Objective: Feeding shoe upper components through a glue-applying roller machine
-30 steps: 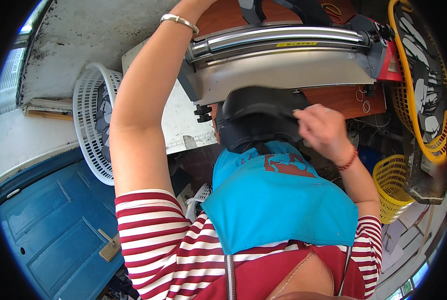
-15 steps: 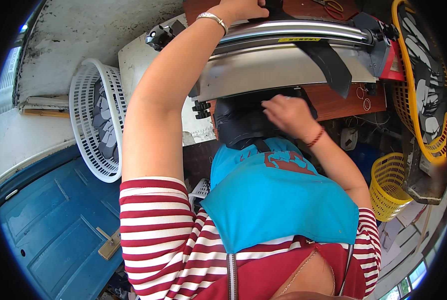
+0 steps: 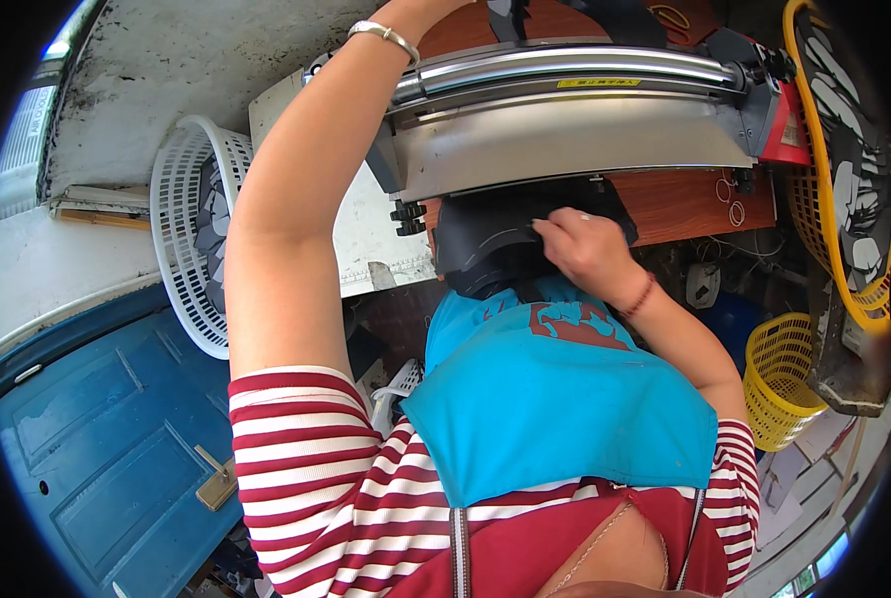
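Note:
My left hand (image 3: 444,8) reaches past the far side of a roller machine (image 3: 575,75). It is mostly cut off by the top edge, so its fingers are hidden. Dark cut pieces (image 3: 507,20) lie behind the roller, close to that hand. In front of the machine's metal plate (image 3: 575,140), my right hand (image 3: 593,254) is closed, thumb and fingers pressed together over black sheet pieces (image 3: 490,234) at my lap. Whether an edge of one is pinched in it cannot be made out.
A white basket (image 3: 171,239) with grey pieces stands at left. On the right, a yellow-orange basket (image 3: 814,219) holds more pieces, above a smaller yellow basket (image 3: 779,414). Scissors (image 3: 673,18) lie at the far right of the reddish-brown table (image 3: 690,209).
The dark strip that hung over the front of the roller no longer hangs there. My left hand has moved left and up, mostly out of view. My right hand has lowered slightly and its fingers have closed.

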`<state>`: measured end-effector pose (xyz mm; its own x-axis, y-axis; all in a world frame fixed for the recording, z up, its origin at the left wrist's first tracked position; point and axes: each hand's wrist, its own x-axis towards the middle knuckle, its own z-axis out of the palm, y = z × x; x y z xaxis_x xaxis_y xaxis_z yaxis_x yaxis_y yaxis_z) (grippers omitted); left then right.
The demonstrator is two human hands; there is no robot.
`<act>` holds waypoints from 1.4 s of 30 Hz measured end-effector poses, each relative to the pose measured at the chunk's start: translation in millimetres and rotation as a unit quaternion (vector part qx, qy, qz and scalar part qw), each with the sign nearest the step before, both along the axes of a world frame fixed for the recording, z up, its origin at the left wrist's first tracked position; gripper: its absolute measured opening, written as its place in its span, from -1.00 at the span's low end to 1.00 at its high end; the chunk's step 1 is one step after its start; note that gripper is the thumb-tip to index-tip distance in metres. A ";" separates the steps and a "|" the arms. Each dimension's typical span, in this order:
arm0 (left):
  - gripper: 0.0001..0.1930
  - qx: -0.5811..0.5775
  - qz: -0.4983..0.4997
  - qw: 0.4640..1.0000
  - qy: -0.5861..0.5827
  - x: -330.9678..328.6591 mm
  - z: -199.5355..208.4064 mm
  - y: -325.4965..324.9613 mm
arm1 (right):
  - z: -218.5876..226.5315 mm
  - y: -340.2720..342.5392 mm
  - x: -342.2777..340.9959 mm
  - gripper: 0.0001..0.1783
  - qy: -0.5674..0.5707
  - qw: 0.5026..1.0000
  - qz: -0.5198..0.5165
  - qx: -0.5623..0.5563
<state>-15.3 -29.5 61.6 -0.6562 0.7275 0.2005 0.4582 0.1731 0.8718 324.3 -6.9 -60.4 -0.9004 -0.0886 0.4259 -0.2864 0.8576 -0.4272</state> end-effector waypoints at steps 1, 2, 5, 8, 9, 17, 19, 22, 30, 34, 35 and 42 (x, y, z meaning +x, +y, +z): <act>-0.53 0.038 -0.030 0.975 0.217 -4.2 -3.8 -0.9 | 23.7 10.1 12.3 -0.61 0.006 1.000 -0.016 -0.007; -0.59 0.075 -0.059 0.901 0.423 -8.2 -8.7 -0.1 | 45.0 21.8 22.8 -0.57 -0.024 0.999 -0.044 -0.013; -0.70 -0.141 -0.123 0.906 0.380 -2.0 -40.4 -3.2 | 81.2 52.4 31.6 -0.62 0.009 0.984 -0.158 0.085; -0.69 -0.279 -0.145 0.888 0.336 10.5 -69.3 9.9 | 70.7 79.6 0.2 -0.66 -0.024 0.962 -0.221 0.157; -0.62 -0.320 -0.128 0.902 0.261 11.5 -73.8 16.9 | 60.9 87.1 -15.9 -0.66 -0.002 0.967 -0.212 0.142; -0.77 -0.230 -0.128 0.954 0.145 -2.1 -58.6 22.4 | -24.0 1.9 -17.2 -0.52 -0.105 0.989 0.102 -0.015; -0.77 -0.215 -0.109 0.960 0.139 -3.4 -51.2 21.0 | -41.9 -17.0 -19.2 -0.49 -0.166 0.971 0.165 0.052; -0.73 -0.169 -0.074 0.978 0.094 -3.8 -41.5 22.2 | -58.4 -25.9 -19.9 -0.52 -0.182 0.960 0.182 0.110; -0.80 -0.101 0.026 0.994 -0.043 -8.8 -25.6 19.2 | -83.5 -27.2 -5.4 -0.73 -0.149 0.966 0.163 0.134; -0.81 -0.064 0.070 0.995 -0.017 -8.8 -26.2 7.0 | -41.8 -14.5 5.9 -0.74 -0.084 0.983 0.142 0.076; -0.79 -0.023 0.049 0.999 0.004 -6.6 -28.5 2.1 | -21.5 -6.1 12.1 -0.71 -0.049 0.993 0.106 0.011; -0.72 -0.102 -0.140 0.930 0.323 13.5 -56.4 0.9 | 79.6 84.2 18.9 -0.64 -0.018 0.977 -0.175 0.122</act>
<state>-1.8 -28.6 5.2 -0.2251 0.9181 0.3263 0.9271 0.0988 0.3615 343.3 77.3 19.2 -0.9076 0.1330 0.3982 0.0541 0.9777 -0.2030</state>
